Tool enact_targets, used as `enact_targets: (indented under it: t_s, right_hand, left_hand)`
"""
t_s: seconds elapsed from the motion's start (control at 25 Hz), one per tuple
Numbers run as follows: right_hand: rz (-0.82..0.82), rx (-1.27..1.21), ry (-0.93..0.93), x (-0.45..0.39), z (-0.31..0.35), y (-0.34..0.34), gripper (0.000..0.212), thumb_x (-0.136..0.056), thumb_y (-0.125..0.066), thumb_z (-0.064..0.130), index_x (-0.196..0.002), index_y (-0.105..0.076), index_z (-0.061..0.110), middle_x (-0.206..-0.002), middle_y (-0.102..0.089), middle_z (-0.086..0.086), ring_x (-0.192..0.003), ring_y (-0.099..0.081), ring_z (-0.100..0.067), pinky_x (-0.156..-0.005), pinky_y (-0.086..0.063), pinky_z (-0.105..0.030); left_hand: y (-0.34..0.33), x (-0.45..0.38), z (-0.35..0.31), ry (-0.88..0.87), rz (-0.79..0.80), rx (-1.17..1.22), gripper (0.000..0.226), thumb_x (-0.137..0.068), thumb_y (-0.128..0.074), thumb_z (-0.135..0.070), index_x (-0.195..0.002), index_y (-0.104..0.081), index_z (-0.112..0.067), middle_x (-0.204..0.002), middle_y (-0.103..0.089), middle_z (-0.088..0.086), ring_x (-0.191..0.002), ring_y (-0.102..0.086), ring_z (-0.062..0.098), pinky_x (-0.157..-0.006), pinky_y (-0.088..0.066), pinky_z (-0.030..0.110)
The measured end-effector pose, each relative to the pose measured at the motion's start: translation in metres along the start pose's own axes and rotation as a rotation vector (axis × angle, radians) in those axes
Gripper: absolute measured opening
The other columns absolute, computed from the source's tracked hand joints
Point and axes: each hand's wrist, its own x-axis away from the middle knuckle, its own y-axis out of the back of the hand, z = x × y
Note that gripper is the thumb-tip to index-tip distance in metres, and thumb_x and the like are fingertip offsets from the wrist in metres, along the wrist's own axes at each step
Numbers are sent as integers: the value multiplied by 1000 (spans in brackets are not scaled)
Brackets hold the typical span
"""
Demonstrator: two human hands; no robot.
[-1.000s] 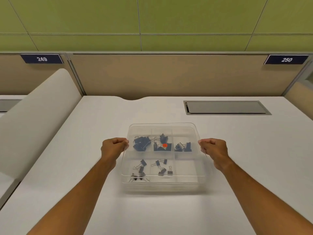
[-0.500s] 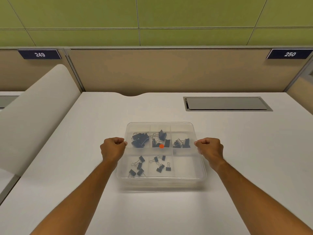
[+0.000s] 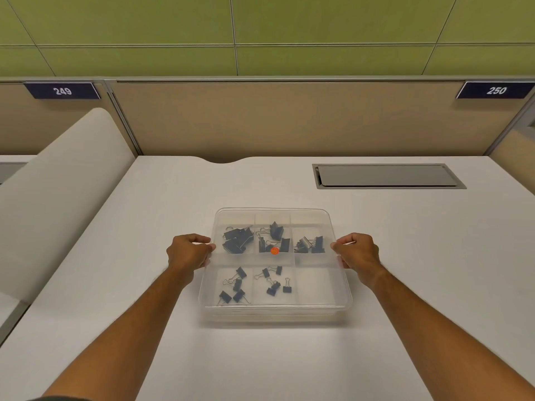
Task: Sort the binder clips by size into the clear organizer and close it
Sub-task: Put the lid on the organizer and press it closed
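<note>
White desk fills the view; grey cable hatch set flush at far right. Beige partition behind carries number plates 249 and 250.

Clear organizer sits flat on the desk at centre, lid on. Compartments seen through the lid:
- far row: left, centre and right cells all look empty.
- middle row: large binder clips piled in the left cell; more large ones in the centre cell with an orange dot among them; two or three in the right cell.
- near row: small binder clips in the left cell, small ones also in the centre cell; right cell empty.

Left hand grips the organizer's left edge, fingers curled over the rim. Right hand grips the right edge the same way, fingers clamped on the rim.
</note>
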Motion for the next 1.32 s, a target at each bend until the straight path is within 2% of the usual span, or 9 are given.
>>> enact_targets:
  t_s: [0.12,0.24,0.4,0.48,0.56,0.68,0.76,0.88,1.32]
  right_hand:
    - [18,-15,-29,-1,1,1,15,-79,-76,21,-82,-64,12,-82,-67,-10,-67,-64,-24,-70,-61,-41]
    - [18,7,-23,-1,2,-1,17,-81,-74,23,-88,-63,14,-91,-67,-11,-76,-64,-27,-69,-60,-38]
    - [-42,229,95,9,2,-8,25,-87,-67,29,-107,-61,16,-112,-65,-11,-96,-62,-29,-83,-56,-39]
    - [-46,359,201,21,-2,-12,44,-89,-63,36,-126,-55,14,-129,-55,-14,-115,-54,-32,-93,-49,-41]
    - [11,462,316,36,-4,-14,64,-87,-61,48,-139,-43,15,-144,-41,-13,-132,-39,-31,-104,-40,-45]
    - [230,648,400,58,-6,-13,99,-74,-58,72,-151,-17,25,-160,-10,-8,-147,-11,-29,-115,-21,-47]
    - [357,733,395,68,-9,-10,121,-61,-55,84,-152,1,28,-161,10,-9,-148,5,-29,-118,-12,-47]
    - [442,817,395,73,-9,-7,131,-56,-58,84,-150,15,28,-157,24,-9,-146,20,-27,-118,-7,-47]
    - [453,920,401,72,-5,-9,133,-57,-58,83,-148,20,26,-157,26,-9,-146,20,-28,-118,-10,-46]
  left_hand:
    - [0,-3,2,43,29,7,13,-82,-75,-10,-93,-67,-8,-99,-66,13,-87,-65,30,-63,-55,30]
    - [0,-4,3,38,43,-6,11,-83,-74,-12,-90,-66,-8,-99,-66,14,-88,-64,31,-63,-55,31]
    - [-5,5,10,-219,24,-250,19,-88,-68,-16,-102,-59,-9,-104,-62,11,-100,-62,33,-79,-53,36]
    - [-6,14,16,-401,5,-428,35,-90,-66,-27,-118,-54,-9,-121,-57,12,-114,-56,32,-91,-48,40]
    - [-1,26,18,-529,61,-588,64,-85,-66,-48,-134,-46,-13,-141,-46,11,-128,-44,30,-102,-41,45]
    - [8,48,22,-547,272,-763,111,-62,-64,-78,-151,-22,-26,-160,-19,7,-145,-21,29,-113,-27,50]
    - [10,61,26,-534,377,-834,127,-54,-64,-83,-154,-6,-30,-163,-2,5,-149,-8,27,-117,-19,49]
    - [9,64,29,-525,418,-941,135,-51,-63,-84,-153,7,-29,-162,13,3,-150,4,26,-119,-13,46]
    - [5,62,33,-522,415,-938,130,-56,-67,-78,-153,5,-30,-162,13,0,-150,5,25,-118,-13,47]
